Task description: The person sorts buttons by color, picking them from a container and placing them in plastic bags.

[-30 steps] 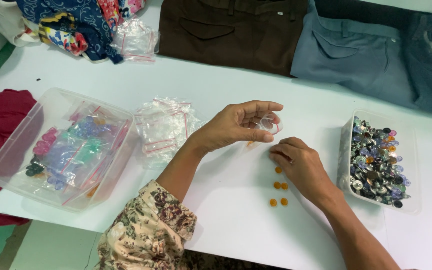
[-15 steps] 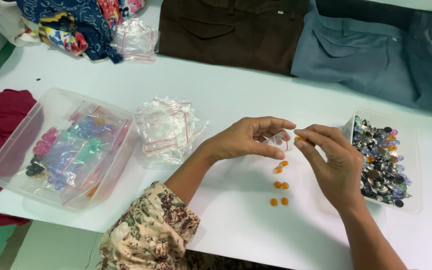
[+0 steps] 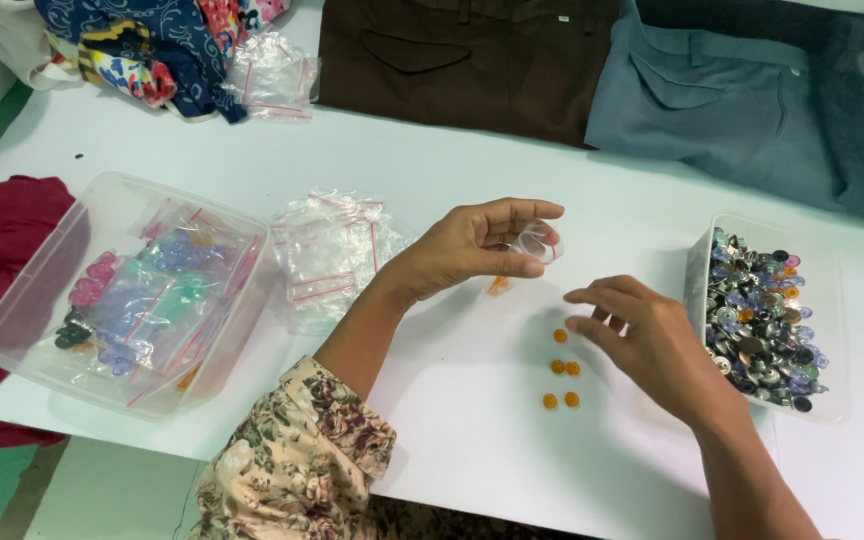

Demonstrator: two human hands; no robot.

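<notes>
Your left hand (image 3: 472, 250) is lifted a little above the white table (image 3: 202, 140), near its middle, and its thumb and fingers pinch a small clear bag (image 3: 535, 243) with the mouth held open toward your other hand. Something orange (image 3: 497, 285) peeks out under that hand, but it is too hidden to tell what it is. Your right hand (image 3: 652, 345) hangs low over the table with its fingers loosely spread and curled, and it holds nothing. The small orange buttons (image 3: 562, 370) lie flat on the table, just beside the tips of those right fingers, on the side toward your left arm. There are five of them, in a short line that runs from the far edge toward the near edge, one alone at the top and two pairs below. So the right hand is the closer one to the buttons, and the bag sits up and away from them, toward the far edge. By the right edge stands a clear tub (image 3: 832, 300) full of shiny mixed buttons, close to your right wrist. Near the left edge is a clear box (image 3: 42, 270) with bagged colored buttons, and a heap of empty little bags (image 3: 327, 255) lies between that box and your left arm.
</notes>
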